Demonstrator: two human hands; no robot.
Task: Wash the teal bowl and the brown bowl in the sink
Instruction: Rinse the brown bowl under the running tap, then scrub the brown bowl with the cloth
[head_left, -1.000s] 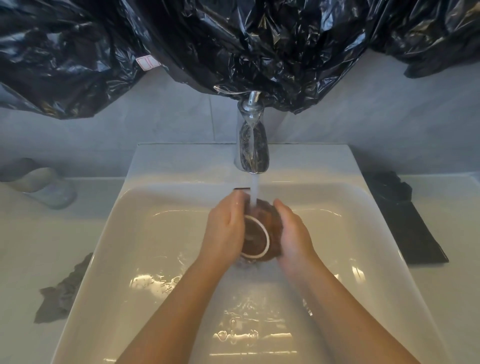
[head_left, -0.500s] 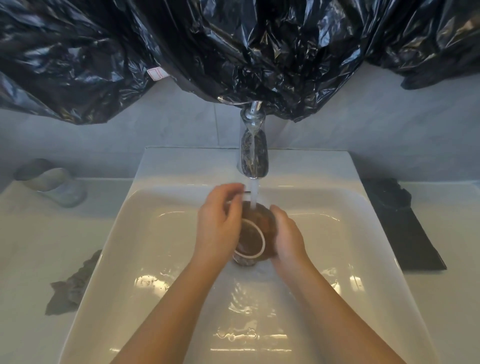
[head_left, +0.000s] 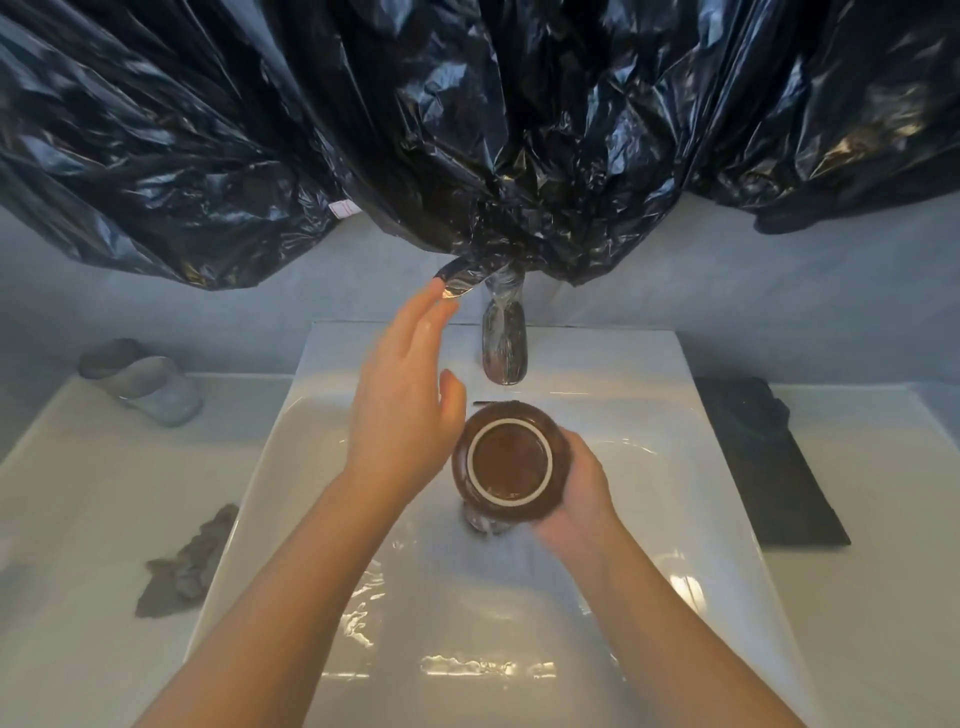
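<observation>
My right hand (head_left: 582, 493) grips the brown bowl (head_left: 509, 460) from its right side, upside down, so its round foot ring faces me. It hangs over the middle of the white sink (head_left: 332, 519), just below the chrome tap (head_left: 503, 343). My left hand (head_left: 402, 400) is off the bowl, raised to its left with straight fingers pointing up toward the tap's lever under the black plastic. No water stream shows from the spout. The teal bowl (head_left: 156, 387) lies tipped on its side on the counter at the far left.
Black plastic sheeting (head_left: 467, 130) hangs over the wall and the tap's top. A grey rag (head_left: 187, 564) lies on the counter left of the basin. A black cloth (head_left: 763, 457) lies on the right counter. Water pools on the basin floor.
My left hand has let go of the brown bowl and risen toward the tap's lever. The water stream seen earlier is gone. The bowl has turned its base up toward me.
</observation>
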